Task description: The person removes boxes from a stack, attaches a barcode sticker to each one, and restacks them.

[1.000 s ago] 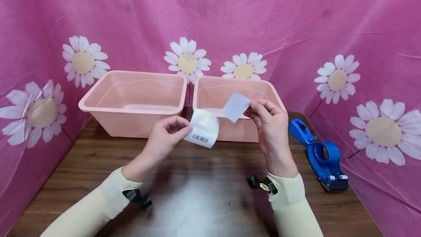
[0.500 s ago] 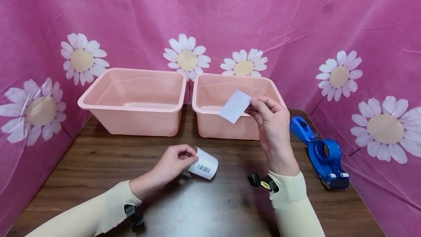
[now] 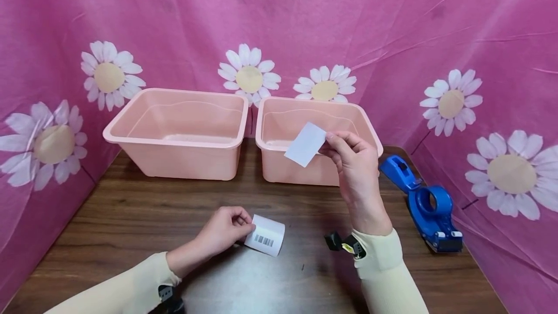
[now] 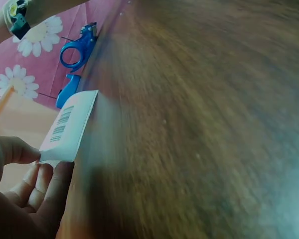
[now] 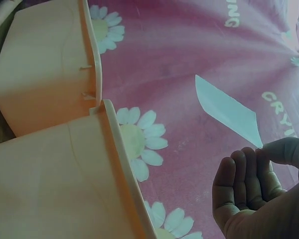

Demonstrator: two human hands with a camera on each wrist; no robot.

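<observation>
Between thumb and fingers my left hand (image 3: 222, 230) pinches the left edge of a curled white barcode label (image 3: 266, 234), low over the table. In the left wrist view the printed bars on the label (image 4: 70, 127) show, with the thumb on top and a finger beneath. My right hand (image 3: 358, 168) is raised in front of the right-hand pink bin and pinches a small blank white paper piece (image 3: 306, 144) by its corner. The right wrist view has this paper piece (image 5: 229, 109) standing out from thumb and forefinger, the other fingers curled loosely.
Two pink plastic bins, the left bin (image 3: 183, 161) and the right bin (image 3: 301, 171), stand side by side at the back of the brown wooden table (image 3: 144, 222). A blue tape dispenser (image 3: 436, 217) lies at the right edge. A pink flowered cloth (image 3: 279, 13) hangs around.
My left hand has lowered the barcode label from beside the right bin's front to just over the table. The right hand stays raised, its paper piece shifted slightly left.
</observation>
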